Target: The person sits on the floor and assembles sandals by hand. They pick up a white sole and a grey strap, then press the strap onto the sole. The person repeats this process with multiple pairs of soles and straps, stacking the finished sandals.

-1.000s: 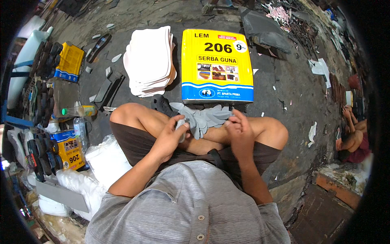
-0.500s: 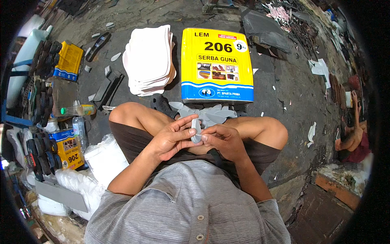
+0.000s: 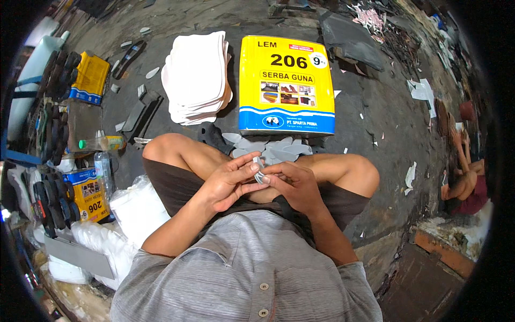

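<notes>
Between my hands, over my crossed legs, is a small stack of grey leaf-shaped pieces (image 3: 258, 167), partly covered by my fingers. My left hand (image 3: 228, 182) pinches the stack from the left, thumb on top. From the other side, my right hand (image 3: 295, 183) grips its lower right part with thumb and fingers. Just beyond, a loose pile of similar grey leaf-shaped pieces (image 3: 279, 149) lies on the ground by my shins.
A yellow and blue tin (image 3: 287, 88) lies ahead, beside stacked white sheets (image 3: 194, 72). To the left are bottles (image 3: 102, 166), dark soles (image 3: 51, 206) and white plastic bags (image 3: 139, 206). Another person (image 3: 466, 188) sits at the far right. Scraps litter the dark floor.
The grey stack has tilted, and my right fingers now cover more of its lower right side. At the far right, the other person's arms have shifted.
</notes>
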Tool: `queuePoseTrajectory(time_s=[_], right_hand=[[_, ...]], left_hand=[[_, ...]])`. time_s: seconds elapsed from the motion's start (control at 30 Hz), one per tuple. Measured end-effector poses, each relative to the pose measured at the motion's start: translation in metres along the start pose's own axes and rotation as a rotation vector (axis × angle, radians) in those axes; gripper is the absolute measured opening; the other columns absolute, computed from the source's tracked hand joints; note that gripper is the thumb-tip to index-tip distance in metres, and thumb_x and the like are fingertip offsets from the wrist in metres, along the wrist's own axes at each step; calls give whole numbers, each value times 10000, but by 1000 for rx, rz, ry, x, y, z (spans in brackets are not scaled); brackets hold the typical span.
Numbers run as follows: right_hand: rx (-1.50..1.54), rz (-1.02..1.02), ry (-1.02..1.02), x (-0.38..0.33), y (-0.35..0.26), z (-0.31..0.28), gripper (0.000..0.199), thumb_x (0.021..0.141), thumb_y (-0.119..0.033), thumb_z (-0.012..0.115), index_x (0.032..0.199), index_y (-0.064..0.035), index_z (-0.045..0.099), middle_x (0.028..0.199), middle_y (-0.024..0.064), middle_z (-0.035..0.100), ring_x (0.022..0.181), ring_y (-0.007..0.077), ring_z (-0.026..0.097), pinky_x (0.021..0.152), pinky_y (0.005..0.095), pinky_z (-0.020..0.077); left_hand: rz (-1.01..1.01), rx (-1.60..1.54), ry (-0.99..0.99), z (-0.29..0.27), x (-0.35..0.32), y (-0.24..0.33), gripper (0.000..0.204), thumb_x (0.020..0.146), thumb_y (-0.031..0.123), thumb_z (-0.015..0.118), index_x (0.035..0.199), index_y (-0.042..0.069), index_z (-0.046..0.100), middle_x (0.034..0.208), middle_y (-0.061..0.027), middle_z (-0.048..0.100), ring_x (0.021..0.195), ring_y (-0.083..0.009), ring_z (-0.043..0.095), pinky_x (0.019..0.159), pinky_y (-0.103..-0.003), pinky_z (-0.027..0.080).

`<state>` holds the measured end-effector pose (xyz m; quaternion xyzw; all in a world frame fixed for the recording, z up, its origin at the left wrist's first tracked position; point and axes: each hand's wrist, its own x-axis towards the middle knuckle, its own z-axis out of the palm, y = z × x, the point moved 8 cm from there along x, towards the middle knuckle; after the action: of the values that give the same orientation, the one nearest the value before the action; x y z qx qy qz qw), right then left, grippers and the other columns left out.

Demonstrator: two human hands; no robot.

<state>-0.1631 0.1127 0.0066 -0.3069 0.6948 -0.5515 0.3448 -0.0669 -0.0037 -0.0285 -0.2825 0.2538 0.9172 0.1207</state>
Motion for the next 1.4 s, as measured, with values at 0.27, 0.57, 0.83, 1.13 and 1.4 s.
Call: queuePoseTrajectory(time_s=[0.27,0.57,0.83,1.13,1.4], right_hand=[[440,374,136,-5,48,-16,177,1011,-157,679,1086,-2,722,822,-3,657,771,88,618,683,249,516],[-67,49,197,-7,-1,-20,252,914,-83,740,1154,-9,716,979,100,709,841,206,683,759,315,559],[142,199,258,-3,16,-28,242,970,-102,712,1189,1,701,876,-1,674,774,56,596,676,198,474],[-87,-24,22,-7,-6,-4,295,897,-113,771,1171,-26,706,925,68,706,802,151,667,730,284,546],[294,194,-17,-11,22,-4,137,989,-117,700,1079,-13,703,882,3,684,767,72,629,682,243,519]], left_hand=[[-18,-19,-105,3,-4,-3,571,1049,157,620,1546,-2,388,1393,-115,581,1277,-247,618,1084,-425,561],[5,-35,-43,0,2,0,613,1049,160,627,1569,4,345,1347,-100,593,1263,-233,622,1086,-413,559],[12,-11,-162,11,-7,0,594,1049,118,612,1579,30,359,1394,-97,572,1267,-242,622,1084,-416,560],[13,-5,-12,-2,0,-4,632,1026,105,648,1580,31,353,1441,-99,540,1298,-242,601,1083,-420,559],[26,114,-109,11,-2,-3,730,963,-15,681,1605,50,340,1473,-104,547,1270,-215,622,1093,-344,534]])
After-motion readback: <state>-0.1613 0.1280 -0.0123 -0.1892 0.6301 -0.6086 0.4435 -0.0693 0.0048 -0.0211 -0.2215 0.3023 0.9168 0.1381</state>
